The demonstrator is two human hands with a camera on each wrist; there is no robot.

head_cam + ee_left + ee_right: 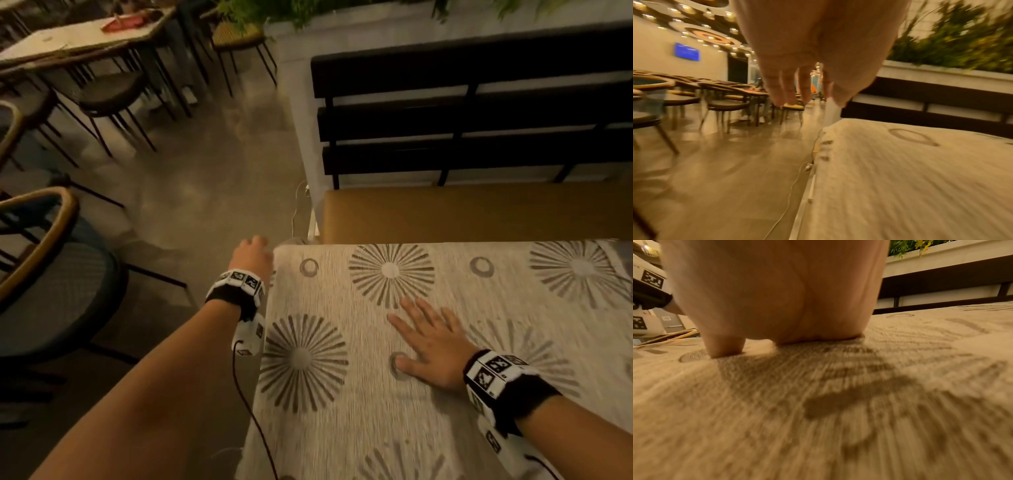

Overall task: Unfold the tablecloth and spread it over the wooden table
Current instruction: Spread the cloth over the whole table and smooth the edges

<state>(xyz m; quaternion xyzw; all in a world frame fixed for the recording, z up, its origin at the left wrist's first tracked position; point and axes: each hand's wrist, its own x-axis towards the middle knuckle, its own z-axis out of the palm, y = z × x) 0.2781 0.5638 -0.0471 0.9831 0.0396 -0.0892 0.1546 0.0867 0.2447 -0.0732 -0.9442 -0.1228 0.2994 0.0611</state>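
My right hand lies flat on the tablecloth, fingers straight and spread, palm down, thumb resting on one of the small printed rings. From my right wrist I see the heel of that hand and the thumb pressed onto the cloth, with its shadow just in front.

The tablecloth is spread out over the surface, pale with brown sunburst and ring prints. It covers the top fully as far as I can see, and its left edge hangs over the side. The far left corner lies smooth.

My left hand is off the left side of the surface, just beside that far corner, over the floor. From my left wrist the fingers hang loosely, slightly apart, holding nothing; the cloth's edge lies below and to the right of them, not touching.

Beyond the surface stands a padded bench with a dark slatted back. Chairs and other tables stand to my left, and a thin cable runs along the floor beside the surface.
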